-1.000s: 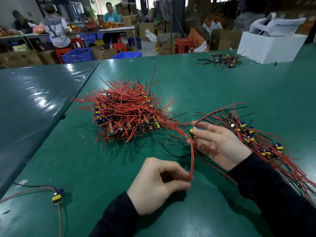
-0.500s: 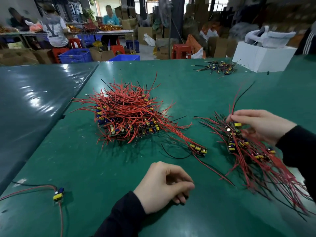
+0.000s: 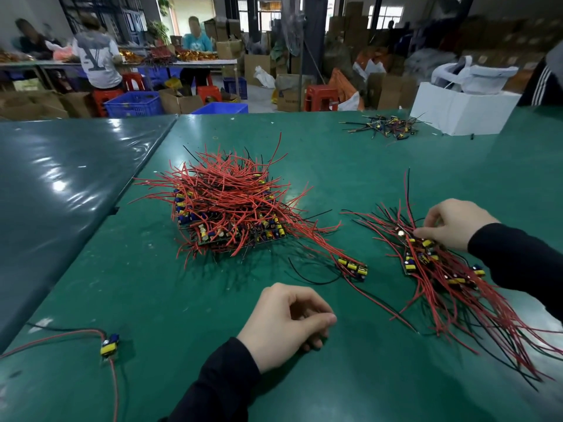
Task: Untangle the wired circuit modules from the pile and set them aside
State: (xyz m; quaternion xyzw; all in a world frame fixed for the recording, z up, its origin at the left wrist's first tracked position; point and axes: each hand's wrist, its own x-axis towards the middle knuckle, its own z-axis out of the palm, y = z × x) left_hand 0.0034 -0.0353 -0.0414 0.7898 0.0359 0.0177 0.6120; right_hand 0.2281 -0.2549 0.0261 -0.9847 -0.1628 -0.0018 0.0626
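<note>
Green counter (image 3: pixel 304 376): the right hand (image 3: pixel 454 222), since moved right, fingers curled on the sorted red-wired module bundle (image 3: pixel 451 275). Left hand (image 3: pixel 286 322) loosely curled, empty. One module (image 3: pixel 353 267) trails from the tangled red-wire pile (image 3: pixel 231 205), likely next.

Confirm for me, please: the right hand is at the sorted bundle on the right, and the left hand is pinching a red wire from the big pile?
Not quite. The head view shows the left hand loosely curled on the green table, holding nothing. The right hand is indeed at the sorted bundle, right of the big pile.
</note>
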